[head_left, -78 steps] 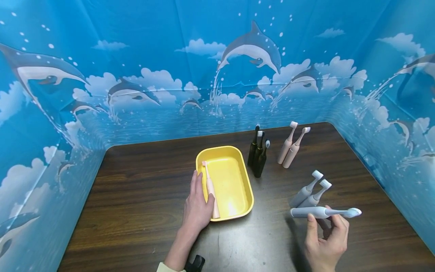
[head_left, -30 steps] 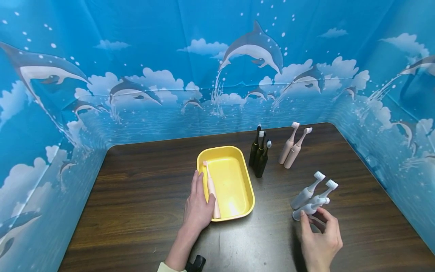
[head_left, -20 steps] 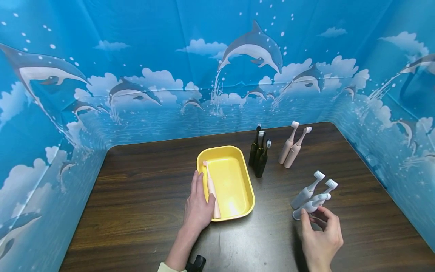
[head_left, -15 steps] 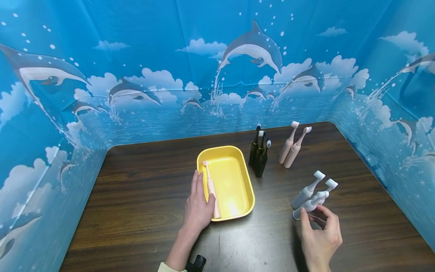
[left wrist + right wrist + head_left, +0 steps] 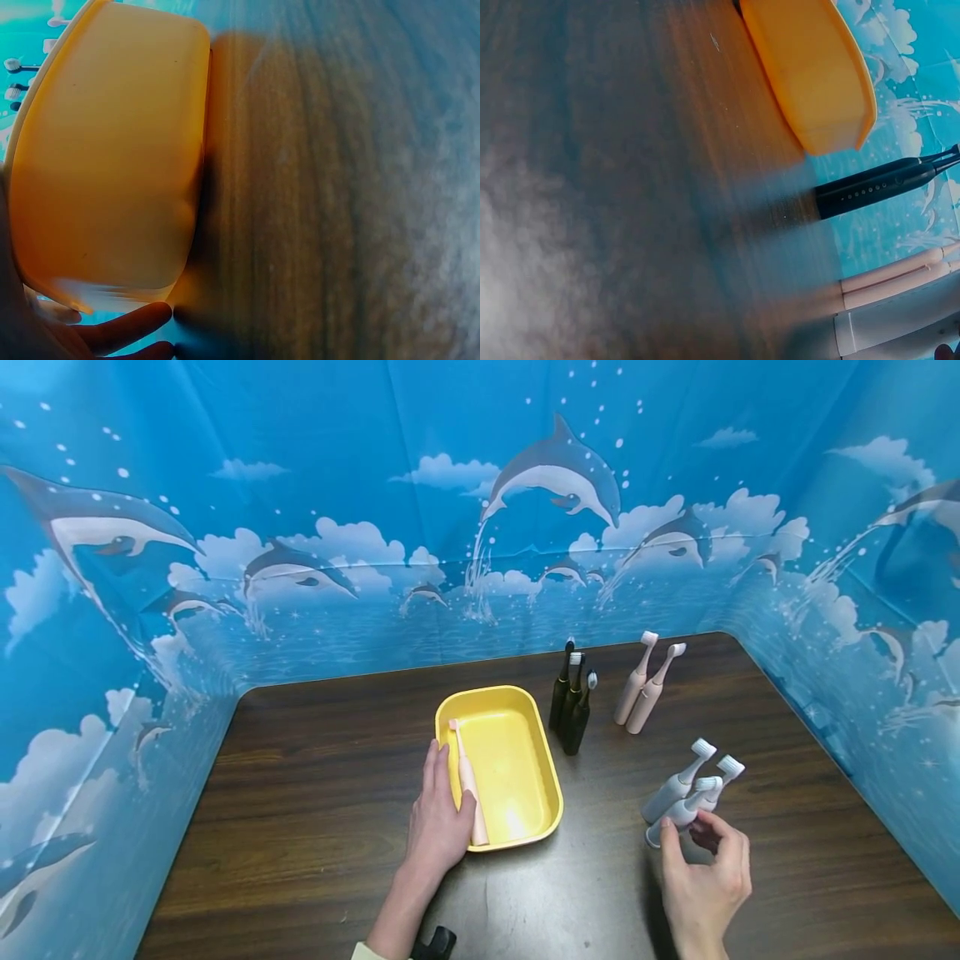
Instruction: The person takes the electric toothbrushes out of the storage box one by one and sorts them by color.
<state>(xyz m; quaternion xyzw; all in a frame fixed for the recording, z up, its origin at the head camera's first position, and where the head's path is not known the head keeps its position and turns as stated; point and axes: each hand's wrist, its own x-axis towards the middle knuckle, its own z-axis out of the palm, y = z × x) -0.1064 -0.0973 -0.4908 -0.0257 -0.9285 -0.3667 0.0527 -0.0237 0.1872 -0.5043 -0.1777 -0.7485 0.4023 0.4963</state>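
In the head view my right hand (image 5: 705, 881) pinches a pale blue-grey electric toothbrush (image 5: 678, 817) between thumb and fingers. It stands nearly upright at the front of two matching toothbrushes (image 5: 670, 789), close against them. Over the left rim of a yellow tray (image 5: 553, 827) lies my left hand (image 5: 438, 827), thumb across the rim and fingers along the outer wall. A pink electric toothbrush (image 5: 470, 781) lies lengthwise inside that tray, its lower part beside the thumb. Left wrist view: fingers (image 5: 131, 326) reach past the tray's corner. Only a fingertip of the right hand shows in the right wrist view.
Three black electric toothbrushes (image 5: 573, 714) stand just right of the tray. Behind and right of them, two pink ones (image 5: 645, 697) stand upright. The dark wooden table (image 5: 315, 777) ends at a blue dolphin-print curtain (image 5: 337, 627) at the back and sides.
The blue-grey toothbrush, held level above the table at first, has come down upright by its two matches. It has since straightened slightly. My left hand has kept its place on the tray.
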